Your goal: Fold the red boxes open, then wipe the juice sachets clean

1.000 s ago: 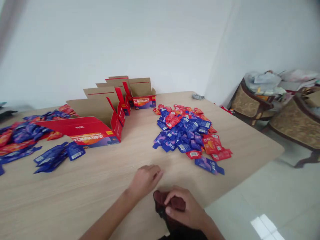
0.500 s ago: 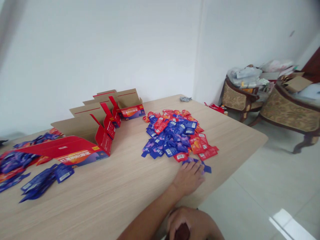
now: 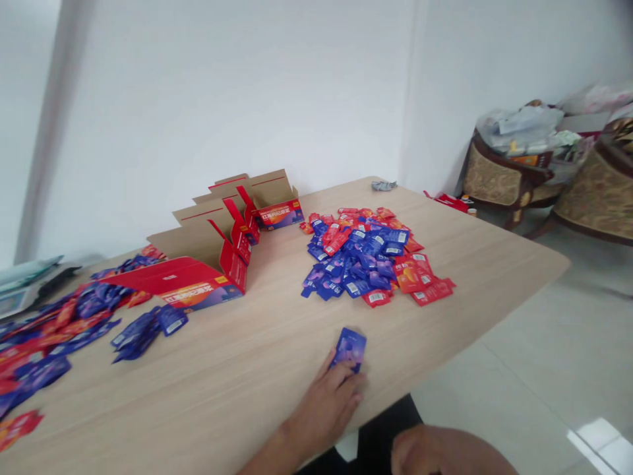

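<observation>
My left hand (image 3: 327, 404) has its fingers and thumb on the lower end of a small blue-purple pouch (image 3: 351, 346), near the front edge of the table. The pouch is flat, and its lower end is hidden under the fingers. Beyond it lies a loose pile of blue pouches (image 3: 357, 260), with red pouches (image 3: 414, 272) among them and along its right side. My right hand (image 3: 422, 450) is low at the bottom edge, in front of the table. Its fingers cannot be made out.
Open red cardboard boxes (image 3: 198, 290) stand in a row towards the wall. More pouches (image 3: 91, 300) are heaped at the left, with a small blue stack (image 3: 143, 330) nearby. A grey crumpled item (image 3: 384, 186) lies at the far corner. Laden chairs (image 3: 494, 171) stand at the right.
My left hand has drawn the blue pouch away from the pile, towards me and to the left. My right hand has shifted right and lower in view. The camera has turned slightly left.
</observation>
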`<state>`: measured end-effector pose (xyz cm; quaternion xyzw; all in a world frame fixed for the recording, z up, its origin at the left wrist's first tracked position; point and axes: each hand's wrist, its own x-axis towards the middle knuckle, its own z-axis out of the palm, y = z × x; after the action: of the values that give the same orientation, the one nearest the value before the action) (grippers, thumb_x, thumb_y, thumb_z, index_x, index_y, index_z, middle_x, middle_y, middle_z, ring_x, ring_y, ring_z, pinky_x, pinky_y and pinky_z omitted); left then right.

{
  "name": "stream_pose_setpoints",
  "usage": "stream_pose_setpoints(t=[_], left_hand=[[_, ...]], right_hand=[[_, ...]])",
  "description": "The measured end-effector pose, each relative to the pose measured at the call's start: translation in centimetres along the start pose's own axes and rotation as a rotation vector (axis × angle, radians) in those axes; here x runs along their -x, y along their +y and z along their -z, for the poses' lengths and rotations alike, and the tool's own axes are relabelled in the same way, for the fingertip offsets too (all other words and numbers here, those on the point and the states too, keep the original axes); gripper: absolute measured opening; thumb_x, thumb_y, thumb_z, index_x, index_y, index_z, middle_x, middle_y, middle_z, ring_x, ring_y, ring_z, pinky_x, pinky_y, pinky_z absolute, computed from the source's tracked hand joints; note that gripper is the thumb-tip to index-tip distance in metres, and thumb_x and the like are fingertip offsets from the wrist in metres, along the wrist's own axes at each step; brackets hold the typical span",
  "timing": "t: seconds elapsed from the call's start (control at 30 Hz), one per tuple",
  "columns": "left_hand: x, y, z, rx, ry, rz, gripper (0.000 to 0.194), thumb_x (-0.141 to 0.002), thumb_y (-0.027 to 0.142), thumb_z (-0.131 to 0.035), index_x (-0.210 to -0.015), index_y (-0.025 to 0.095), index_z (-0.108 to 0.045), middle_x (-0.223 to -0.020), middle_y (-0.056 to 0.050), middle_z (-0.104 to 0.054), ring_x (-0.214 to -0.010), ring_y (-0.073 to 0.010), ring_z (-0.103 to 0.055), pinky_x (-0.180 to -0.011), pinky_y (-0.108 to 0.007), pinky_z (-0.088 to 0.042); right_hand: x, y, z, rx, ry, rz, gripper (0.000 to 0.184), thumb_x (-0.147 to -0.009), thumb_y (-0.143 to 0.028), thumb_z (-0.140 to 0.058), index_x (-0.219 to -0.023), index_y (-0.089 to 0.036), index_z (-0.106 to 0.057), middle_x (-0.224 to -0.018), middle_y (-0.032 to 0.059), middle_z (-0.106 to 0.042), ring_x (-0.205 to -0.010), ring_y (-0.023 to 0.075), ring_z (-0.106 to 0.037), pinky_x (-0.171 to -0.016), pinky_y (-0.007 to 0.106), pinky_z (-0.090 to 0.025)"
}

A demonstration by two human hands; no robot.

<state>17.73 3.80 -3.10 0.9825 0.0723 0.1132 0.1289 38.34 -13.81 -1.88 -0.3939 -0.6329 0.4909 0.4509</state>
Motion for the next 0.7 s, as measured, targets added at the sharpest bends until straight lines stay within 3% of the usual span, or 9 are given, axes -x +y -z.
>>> stream_pose_setpoints(t=[0.1,0.23,0.4,0.6,0.7], left_hand=[[4.0,0.4,0.9,-0.029,0.036,0.059,0.031,-0.107,0.02,-0.051,-0.134,0.026,-0.064,-0.117,-0.004,-0.073,-0.131,-0.0174,-0.063,-0.133,-0.048,-0.024],[8.6,1.7,0.2,-0.273,0.084,0.105,0.042,-0.106,0.021,-0.051,-0.147,0.026,-0.058,-0.137,-0.009,-0.069,-0.145,-0.0267,-0.053,-0.127,-0.055,-0.033],[12.4,3.4,-1.7,-0.438,0.161,0.18,0.048,-0.106,0.035,-0.056,-0.153,0.025,-0.055,-0.157,-0.009,-0.055,-0.142,-0.0284,-0.054,-0.117,-0.043,-0.048],[14.2,4.0,-2.6,-0.38,0.199,0.157,0.044,-0.108,0.014,-0.041,-0.145,0.023,-0.063,-0.152,-0.005,-0.061,-0.143,-0.0225,-0.054,-0.116,-0.037,-0.05],[14.4,3.8,-2.5,-0.341,0.186,0.153,0.046,-0.11,0.013,-0.034,-0.146,0.02,-0.062,-0.149,-0.007,-0.063,-0.143,-0.0231,-0.054,-0.114,-0.039,-0.053]], right_hand=[[1.2,-1.4,0.8,0.042,0.033,-0.127,0.015,-0.084,-0.041,-0.08,-0.088,-0.028,-0.085,-0.09,0.0067,-0.078,-0.082,0.0223,-0.076,-0.075,0.031,-0.059],[1.0,-2.1,1.4,0.144,0.046,-0.264,0.01,-0.083,-0.035,-0.08,-0.091,-0.03,-0.084,-0.102,0.0083,-0.077,-0.093,0.0263,-0.074,-0.082,0.037,-0.059],[-0.2,-1.0,1.3,0.031,0.28,-0.236,0.015,-0.081,-0.039,-0.081,-0.088,-0.026,-0.082,-0.1,0.0096,-0.077,-0.093,0.0298,-0.073,-0.082,0.042,-0.059],[-5.5,0.3,1.7,-0.029,0.721,-0.264,0.039,-0.078,-0.054,-0.084,-0.096,-0.021,-0.077,-0.104,0.0113,-0.078,-0.1,0.0306,-0.074,-0.089,0.042,-0.06],[-9.5,-0.2,0.2,0.181,0.778,-0.117,0.031,-0.089,-0.048,-0.076,-0.107,-0.023,-0.074,-0.113,0.0101,-0.077,-0.107,0.0285,-0.072,-0.094,0.042,-0.059]])
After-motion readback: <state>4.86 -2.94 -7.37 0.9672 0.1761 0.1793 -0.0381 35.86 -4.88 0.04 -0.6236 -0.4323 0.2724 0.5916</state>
